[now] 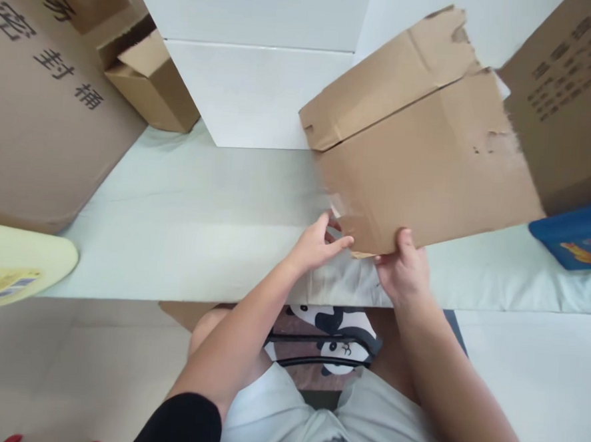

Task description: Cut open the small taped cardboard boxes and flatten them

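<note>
A brown cardboard box [419,168], which looks folded flat, is held tilted over the table with its torn, ragged edge toward the upper right. My right hand [405,268] grips its lower edge, thumb on the front face and the other fingers behind. At the lower left corner of the cardboard is my left hand [319,242], its thumb and fingers apart around the edge. The thumb tip overlaps the corner; whether the other fingertips touch the cardboard is hard to tell. A strip of clear tape [337,205] shows along that left edge.
A pale green cloth covers the table [201,208]. White boxes [263,92] stand at the back. Left are a large printed carton [45,126], a small open carton [158,86] and a yellow container [17,264]. Right are another carton [567,111] and a blue package [579,235].
</note>
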`<state>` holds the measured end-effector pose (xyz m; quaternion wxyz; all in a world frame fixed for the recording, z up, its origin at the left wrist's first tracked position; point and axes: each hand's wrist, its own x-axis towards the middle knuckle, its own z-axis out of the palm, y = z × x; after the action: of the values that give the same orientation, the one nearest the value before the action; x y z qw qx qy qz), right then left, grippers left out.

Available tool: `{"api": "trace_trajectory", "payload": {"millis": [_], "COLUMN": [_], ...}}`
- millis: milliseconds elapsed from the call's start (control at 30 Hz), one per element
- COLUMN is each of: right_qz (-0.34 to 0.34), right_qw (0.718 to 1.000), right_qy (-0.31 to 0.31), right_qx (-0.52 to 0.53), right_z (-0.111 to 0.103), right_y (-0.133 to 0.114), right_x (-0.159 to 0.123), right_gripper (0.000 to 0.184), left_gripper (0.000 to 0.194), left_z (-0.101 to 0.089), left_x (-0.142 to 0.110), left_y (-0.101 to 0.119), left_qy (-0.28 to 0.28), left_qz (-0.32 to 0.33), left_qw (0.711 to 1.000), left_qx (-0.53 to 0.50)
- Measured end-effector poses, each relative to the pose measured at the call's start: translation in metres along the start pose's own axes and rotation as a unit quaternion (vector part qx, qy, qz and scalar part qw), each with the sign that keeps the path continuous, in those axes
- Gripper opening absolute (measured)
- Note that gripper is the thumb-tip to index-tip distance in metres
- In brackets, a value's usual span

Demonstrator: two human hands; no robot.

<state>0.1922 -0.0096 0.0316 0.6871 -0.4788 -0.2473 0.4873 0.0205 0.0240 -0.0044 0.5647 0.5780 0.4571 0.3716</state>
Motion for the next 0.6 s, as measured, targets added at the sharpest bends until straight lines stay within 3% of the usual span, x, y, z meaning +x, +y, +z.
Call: {"api": "trace_trajectory", "payload": {"millis": [133, 200, 267, 400, 500, 600], "right_qz": [-0.126, -0.199, -0.22, -0.208, -0.206, -0.211], "right_qw": [0.987, 0.963, 0.942, 0.909, 0.891, 0.866], "right_qy": [0.088, 0.158, 0.205, 0.264, 0.279, 0.244], "right_qx": [-0.04, -0.095, -0.15, -0.247, -0.295, -0.383], "right_z": [-0.016, -0.032, -0.051, -0.086, -0.103, -0.112], "right_y": [-0.041, -0.055, -0.061, -0.058, -0.056, -0.06], "right_x": [0.015, 0.028, 0.045, 0.081, 0.109, 0.141], "right_gripper": [0.039, 0.026, 0.025, 0.029, 0.034, 0.041], "left_gripper": [0.048, 0.03, 0.007, 0.04, 0.041, 0.04], "left_z": [-0.005, -0.008, -0.01, -0.011, -0.011, -0.011], "left_x": [-0.004, -0.004, -0.004, -0.008, -0.012, -0.014], "left_y": [0.015, 0.021, 0.025, 0.032, 0.035, 0.036], "left_qy": [0.005, 0.006, 0.01, -0.025, -0.059, -0.078], "left_qz": [-0.05, -0.061, -0.071, -0.108, -0.126, -0.139], "left_qw": [0.998, 0.997, 0.995, 0.989, 0.983, 0.976], "left_qx": [0.028, 0.046, 0.064, 0.096, 0.117, 0.151]}}
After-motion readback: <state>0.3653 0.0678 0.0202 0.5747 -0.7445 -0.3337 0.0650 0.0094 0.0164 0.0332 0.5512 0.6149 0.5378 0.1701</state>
